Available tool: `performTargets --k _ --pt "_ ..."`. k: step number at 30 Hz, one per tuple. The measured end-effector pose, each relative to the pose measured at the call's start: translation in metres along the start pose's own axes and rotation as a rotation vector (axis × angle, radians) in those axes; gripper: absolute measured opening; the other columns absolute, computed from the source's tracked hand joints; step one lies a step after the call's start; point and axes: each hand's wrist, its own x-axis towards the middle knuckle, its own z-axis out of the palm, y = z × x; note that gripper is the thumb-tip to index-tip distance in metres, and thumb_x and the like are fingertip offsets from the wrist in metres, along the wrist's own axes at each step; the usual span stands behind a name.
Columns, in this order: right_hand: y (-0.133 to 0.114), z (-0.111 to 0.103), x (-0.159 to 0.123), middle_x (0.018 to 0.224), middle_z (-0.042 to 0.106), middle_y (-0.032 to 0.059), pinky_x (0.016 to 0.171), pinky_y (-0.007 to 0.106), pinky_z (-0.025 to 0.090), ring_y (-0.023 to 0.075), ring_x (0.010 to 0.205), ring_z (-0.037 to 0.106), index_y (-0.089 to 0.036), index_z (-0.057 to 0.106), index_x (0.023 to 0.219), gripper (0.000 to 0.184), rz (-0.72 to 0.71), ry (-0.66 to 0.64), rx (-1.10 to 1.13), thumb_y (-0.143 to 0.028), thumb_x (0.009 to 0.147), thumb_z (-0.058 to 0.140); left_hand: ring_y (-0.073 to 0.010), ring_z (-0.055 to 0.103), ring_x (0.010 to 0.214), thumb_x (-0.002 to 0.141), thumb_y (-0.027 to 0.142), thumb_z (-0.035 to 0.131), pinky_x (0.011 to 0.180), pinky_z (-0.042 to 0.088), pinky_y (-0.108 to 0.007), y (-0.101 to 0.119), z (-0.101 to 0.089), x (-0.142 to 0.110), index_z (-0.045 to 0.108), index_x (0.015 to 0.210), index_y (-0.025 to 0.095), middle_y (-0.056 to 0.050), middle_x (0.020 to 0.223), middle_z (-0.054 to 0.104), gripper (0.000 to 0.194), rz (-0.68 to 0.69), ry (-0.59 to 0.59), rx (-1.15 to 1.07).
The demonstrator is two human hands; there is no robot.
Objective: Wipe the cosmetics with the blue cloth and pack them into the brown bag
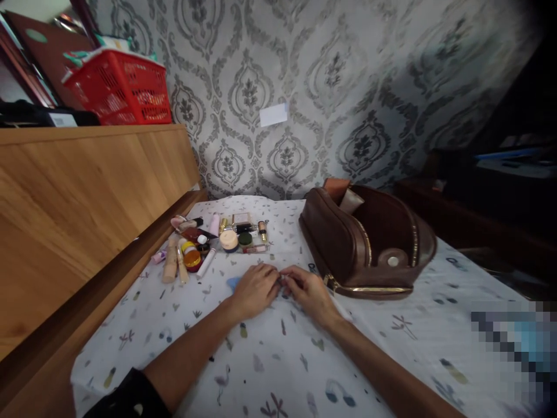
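My left hand point(257, 289) and my right hand point(308, 291) meet low over the bed's patterned sheet, their fingertips pinched together and almost touching. Whatever sits between the fingers is too small and too covered to make out. A pale blue piece point(234, 283) pokes out beside my left hand; I cannot tell whether it is held or lies on the sheet. Right of my right hand stands a brown leather toiletry bag point(348, 255) with its zipped top wide open. Beyond my left hand lie a cream jar point(228, 241), a dark green jar point(245, 240) and a white tube point(206, 263).
More cosmetics spread to the left, including a beige tube point(170, 262) and an amber-lidded jar point(192, 260). A wooden headboard point(96, 215) borders the left side, with a red basket point(126, 87) above it. Patterned wallpaper point(304, 69) covers the wall behind.
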Motion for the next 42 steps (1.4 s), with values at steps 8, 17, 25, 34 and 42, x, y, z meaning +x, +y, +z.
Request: performTargets --k 8,17,25,34,42 --pt "0.003 0.001 0.002 0.063 0.067 0.0006 0.057 0.029 0.048 0.0190 0.058 0.064 -0.021 0.064 0.090 0.025 -0.028 0.000 0.009 -0.038 0.080 0.047 -0.0251 0.058 0.104 0.097 0.025 0.046 0.091 0.048 -0.042 0.000 0.002 0.000 0.059 0.104 0.018 -0.010 0.107 0.065 0.016 0.000 -0.002 0.050" --pt "-0.001 0.001 0.001 0.064 0.068 0.0018 0.057 0.028 0.049 0.0189 0.058 0.065 -0.020 0.064 0.090 0.025 -0.024 0.000 0.004 -0.034 0.081 0.047 -0.0249 0.058 0.105 0.097 0.025 0.047 0.092 0.048 -0.040 0.003 0.002 -0.003 0.061 0.105 0.017 -0.009 0.109 0.066 0.017 -0.013 0.006 0.043" --pt "-0.002 0.001 -0.001 0.062 0.068 0.0006 0.063 0.027 0.048 0.0180 0.061 0.067 -0.019 0.065 0.095 0.023 -0.013 0.016 -0.042 -0.023 0.083 0.046 -0.0172 0.064 0.099 0.101 0.028 0.037 0.087 0.050 -0.027 -0.029 -0.030 0.030 0.066 0.103 0.021 -0.004 0.105 0.070 0.030 -0.251 0.060 -0.005" --pt "-0.010 -0.002 -0.006 0.063 0.067 -0.0003 0.063 0.024 0.047 0.0155 0.060 0.065 -0.017 0.066 0.093 0.022 0.005 0.027 -0.044 -0.016 0.084 0.046 -0.0280 0.058 0.116 0.097 0.035 0.052 0.097 0.049 -0.047 -0.132 -0.041 0.100 0.058 0.124 0.012 -0.016 0.128 0.059 0.035 -0.596 -0.113 0.250" --pt "-0.015 -0.005 -0.006 0.062 0.066 -0.0010 0.063 0.023 0.045 0.0145 0.059 0.064 -0.017 0.068 0.094 0.024 0.021 0.027 -0.074 -0.011 0.083 0.047 -0.0224 0.062 0.106 0.094 0.036 0.059 0.089 0.055 -0.045 -0.157 -0.032 0.110 0.057 0.124 0.017 -0.010 0.125 0.059 0.036 -0.614 -0.262 0.251"
